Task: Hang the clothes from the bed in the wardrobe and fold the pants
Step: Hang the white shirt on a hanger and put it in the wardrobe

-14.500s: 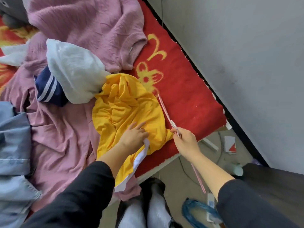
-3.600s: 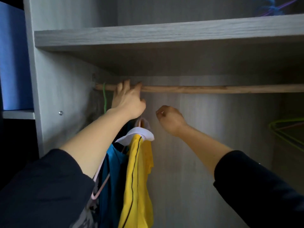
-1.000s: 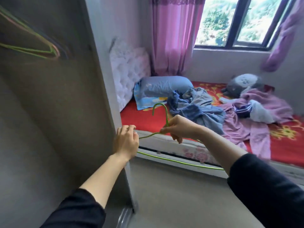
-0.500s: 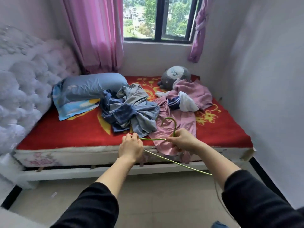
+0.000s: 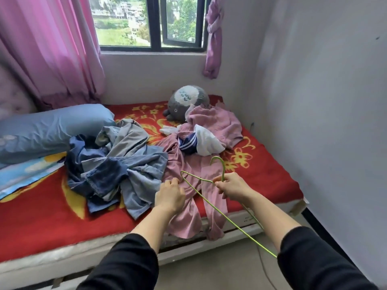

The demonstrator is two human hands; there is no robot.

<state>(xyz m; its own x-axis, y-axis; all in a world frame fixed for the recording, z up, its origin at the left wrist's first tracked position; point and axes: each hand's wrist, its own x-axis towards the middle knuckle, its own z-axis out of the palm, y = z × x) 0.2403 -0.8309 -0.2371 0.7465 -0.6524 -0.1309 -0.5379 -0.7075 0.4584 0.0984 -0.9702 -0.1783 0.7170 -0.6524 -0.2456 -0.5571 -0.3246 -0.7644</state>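
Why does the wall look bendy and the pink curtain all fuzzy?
Head view: the wide-angle lens bows the wall and the bed edge; the pink curtain is smeared, probably by head movement; the window gives soft daylight without hard shadows; the green hanger looks fairly crisp.

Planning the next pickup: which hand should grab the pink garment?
Left. The left hand hovers empty over the pink garment; the right hand grips the green hanger.
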